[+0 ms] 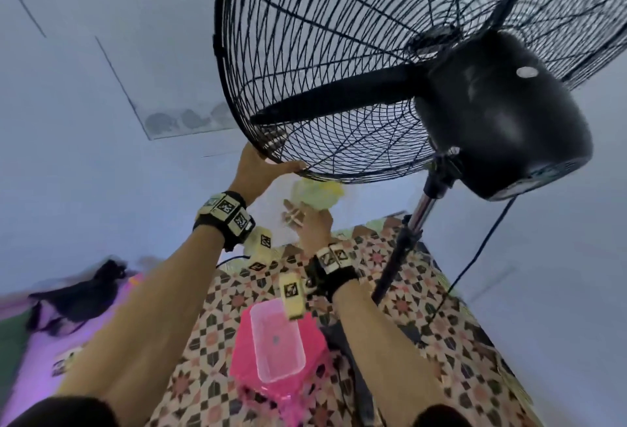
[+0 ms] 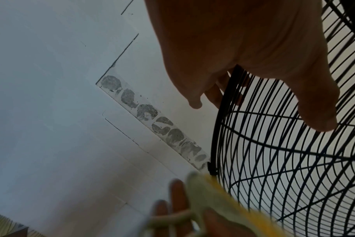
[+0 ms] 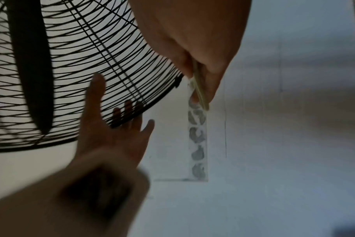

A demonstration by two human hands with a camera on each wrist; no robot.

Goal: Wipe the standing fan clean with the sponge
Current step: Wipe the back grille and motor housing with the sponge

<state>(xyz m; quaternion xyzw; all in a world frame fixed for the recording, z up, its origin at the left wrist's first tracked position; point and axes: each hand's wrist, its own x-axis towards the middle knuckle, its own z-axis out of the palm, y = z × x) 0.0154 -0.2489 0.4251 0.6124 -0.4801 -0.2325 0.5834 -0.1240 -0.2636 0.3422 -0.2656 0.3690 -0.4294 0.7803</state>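
The black standing fan's wire cage (image 1: 322, 53) (image 2: 274, 160) (image 3: 71, 64) tilts above me, with its motor housing (image 1: 502, 111) at the right and a blade (image 3: 30, 72) inside. My left hand (image 1: 261, 168) (image 2: 253, 56) (image 3: 111, 136) holds the cage's lower rim, thumb on the back side and fingers on the front. Just below that rim, my right hand (image 1: 312, 223) (image 3: 192, 40) grips a yellow-green sponge (image 1: 317, 192) (image 2: 213, 200) (image 3: 199, 89). Motion blur hides whether the sponge touches the rim.
The fan's chrome and black pole (image 1: 407, 240) stands at the right with a cord (image 1: 481, 243) hanging beside it. A clear tub (image 1: 276, 342) sits on a pink stool (image 1: 244, 352) below my arms on a patterned mat. A dark cloth (image 1: 78, 294) lies at the left. White walls surround.
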